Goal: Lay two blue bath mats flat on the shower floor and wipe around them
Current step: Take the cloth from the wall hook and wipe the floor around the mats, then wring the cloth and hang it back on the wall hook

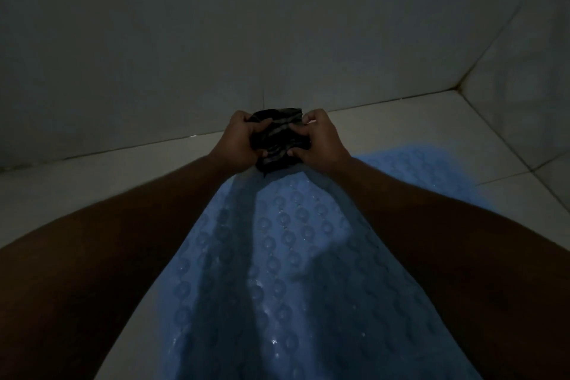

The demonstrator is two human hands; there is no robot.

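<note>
1. The wall [185, 40] is seen first: large, dull grey panels, smooth, rising straight up from behind the far end of the mat.
2. The floor [92, 176] is laid in pale, glossy tiles with dark seams. Bare strips are left open to the left of the mat, to its right, and beyond its far end, up to the wall.
3. The mat [277, 256] is found lying flat on the floor, its long axis running away from the person toward the wall. It is soft blue rubber or plastic, covered in rows of round raised rings, with wet glints caught on it. Whether one mat or two are shown cannot be told; no seam is made out in the dim light.
4. The cloth [277, 142] is held just over the mat's far end: dark, striped, crumpled into a wad.
5. It is gripped from both sides, the left hand [237, 142] and the right hand [320, 142] both clenched into it, neither nearer than the other.
6. The wiping is judged to be next: the nearest bare floor lies just beyond the cloth, toward the wall.
</note>
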